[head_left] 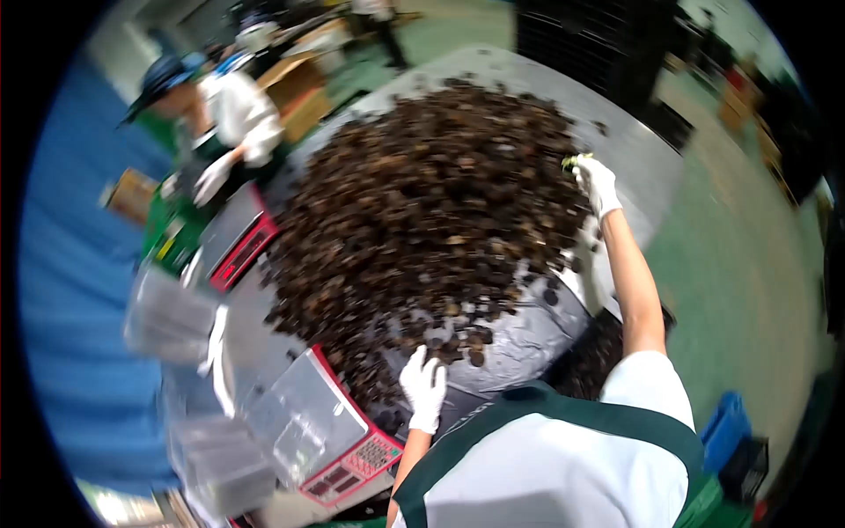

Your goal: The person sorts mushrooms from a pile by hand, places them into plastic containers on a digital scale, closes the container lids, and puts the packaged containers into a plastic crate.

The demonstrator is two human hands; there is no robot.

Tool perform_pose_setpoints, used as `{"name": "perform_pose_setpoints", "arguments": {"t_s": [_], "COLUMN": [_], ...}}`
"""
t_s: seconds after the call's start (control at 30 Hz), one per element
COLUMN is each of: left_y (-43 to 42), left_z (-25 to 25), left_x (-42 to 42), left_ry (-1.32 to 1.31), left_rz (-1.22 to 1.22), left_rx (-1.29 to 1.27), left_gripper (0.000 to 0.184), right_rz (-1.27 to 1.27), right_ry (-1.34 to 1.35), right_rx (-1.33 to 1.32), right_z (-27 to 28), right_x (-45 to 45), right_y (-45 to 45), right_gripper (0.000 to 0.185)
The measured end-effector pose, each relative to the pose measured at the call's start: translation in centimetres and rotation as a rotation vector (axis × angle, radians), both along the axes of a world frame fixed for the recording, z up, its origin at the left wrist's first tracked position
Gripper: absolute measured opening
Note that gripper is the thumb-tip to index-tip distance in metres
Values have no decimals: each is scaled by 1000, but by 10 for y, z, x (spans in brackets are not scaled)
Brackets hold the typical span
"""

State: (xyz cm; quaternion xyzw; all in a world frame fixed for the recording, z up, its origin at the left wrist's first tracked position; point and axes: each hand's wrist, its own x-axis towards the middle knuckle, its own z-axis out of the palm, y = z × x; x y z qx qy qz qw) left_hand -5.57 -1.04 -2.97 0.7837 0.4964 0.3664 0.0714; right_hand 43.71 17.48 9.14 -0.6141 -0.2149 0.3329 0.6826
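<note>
A large heap of small dark brown roundish pieces covers much of the metal table; blur hides their exact kind. My left hand, in a white glove, is at the near edge of the heap with its fingers apart and nothing in it. Stretched out to the far right side, my right hand, also gloved, pinches a small yellow-green item at the heap's edge. Beside my left hand stands a red-framed weighing scale with a clear platform.
Across the table at left, a person in white gloves stands by a second red scale. Clear plastic containers line the left edge. A dark crate of pieces sits below my right arm. Black stacked crates rise behind.
</note>
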Motion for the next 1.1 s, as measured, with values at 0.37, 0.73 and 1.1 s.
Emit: {"name": "perform_pose_setpoints", "arguments": {"t_s": [0.37, 0.73, 1.1], "left_y": [5, 71, 14], "left_z": [11, 31, 13], "left_x": [-6, 60, -3], "left_ry": [-17, 368, 188], "left_rz": [11, -189, -95], "left_rx": [-216, -339, -108], "left_gripper": [24, 81, 18], "right_rz": [-664, 69, 786], "right_ry": [269, -1244, -1119], "right_rx": [-79, -333, 312], "right_z": [-179, -100, -91], "right_x": [198, -105, -315], "right_y": [-228, -67, -155], "right_gripper": [25, 62, 26]}}
